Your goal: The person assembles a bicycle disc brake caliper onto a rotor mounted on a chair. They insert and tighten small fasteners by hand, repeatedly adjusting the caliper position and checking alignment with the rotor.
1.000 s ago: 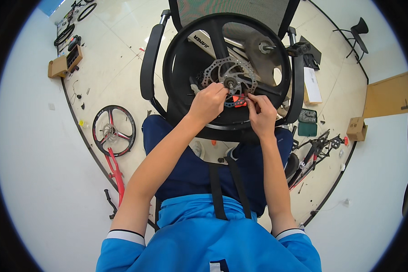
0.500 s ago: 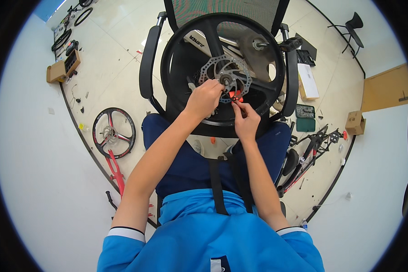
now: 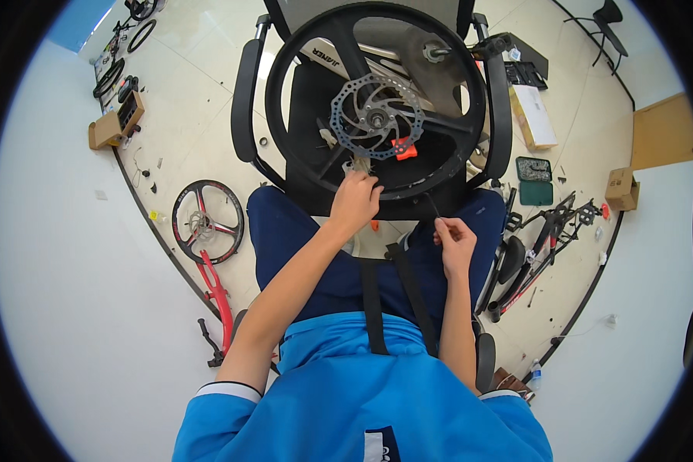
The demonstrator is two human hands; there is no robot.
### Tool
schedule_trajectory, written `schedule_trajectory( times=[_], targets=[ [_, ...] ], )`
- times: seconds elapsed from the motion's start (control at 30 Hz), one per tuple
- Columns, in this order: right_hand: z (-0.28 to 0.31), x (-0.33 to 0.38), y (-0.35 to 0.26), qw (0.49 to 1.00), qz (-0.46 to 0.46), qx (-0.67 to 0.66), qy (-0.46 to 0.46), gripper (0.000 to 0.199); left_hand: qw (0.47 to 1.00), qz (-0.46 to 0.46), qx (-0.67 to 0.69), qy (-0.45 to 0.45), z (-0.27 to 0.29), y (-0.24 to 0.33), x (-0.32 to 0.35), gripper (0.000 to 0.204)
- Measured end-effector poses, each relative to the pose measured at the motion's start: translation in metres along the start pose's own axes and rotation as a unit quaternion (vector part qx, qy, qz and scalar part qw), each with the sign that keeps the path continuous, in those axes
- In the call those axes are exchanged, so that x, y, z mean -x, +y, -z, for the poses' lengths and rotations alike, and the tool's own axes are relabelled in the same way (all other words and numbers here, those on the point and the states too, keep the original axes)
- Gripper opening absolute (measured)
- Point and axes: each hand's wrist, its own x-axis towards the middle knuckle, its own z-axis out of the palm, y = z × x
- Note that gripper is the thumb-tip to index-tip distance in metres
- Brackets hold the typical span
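A black spoked wheel (image 3: pixel 453 171) lies over the seat of an office chair in front of me. A silver disc brake rotor (image 3: pixel 346 137) sits at its hub. My left hand (image 3: pixel 354 203) is at the wheel's near rim with curled fingers, next to a crumpled pale plastic bag (image 3: pixel 360 164); what its fingertips hold is hidden. Over my right thigh, my right hand (image 3: pixel 456 240) pinches a thin dark hex key (image 3: pixel 433 206), apart from the rim. Between the spokes, an orange-red piece (image 3: pixel 405 149) shows by the rotor.
Armrests (image 3: pixel 245 100) flank the wheel, and a pale bicycle frame (image 3: pixel 327 61) lies beneath it. On the floor, a second wheel (image 3: pixel 236 215) with a red fork is at left; a dark bicycle frame (image 3: pixel 550 239), an open green case (image 3: pixel 535 192) and a cardboard box (image 3: pixel 622 189) are at right.
My hands have come away from the rotor toward me. The left moved back to the near rim; the right drew back and to the right with the hex key.
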Motion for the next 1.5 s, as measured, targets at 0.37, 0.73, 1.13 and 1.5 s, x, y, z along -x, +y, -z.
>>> schedule_trajectory(
  times=[0.37,0.73,1.13,1.5],
  targets=[
    [0.001,-0.017,0.008,0.998,-0.023,-0.053,-0.006,0.01,0.95,0.227,-0.083,-0.196,-0.064,-0.022,-0.069,0.035],
    [-0.005,-0.039,0.013,0.999,0.015,-0.031,0.011,0.012,0.96,0.238,-0.063,-0.131,-0.079,-0.044,-0.06,0.035],
    [-0.008,-0.026,0.02,0.999,0.031,0.016,-0.011,0.012,0.969,0.222,0.033,-0.106,-0.078,-0.048,-0.06,0.02],
    [-0.006,-0.027,0.004,0.997,-0.028,-0.066,0.012,0.014,0.97,0.088,0.186,0.129,-0.037,0.021,-0.012,0.015]
  ],
)
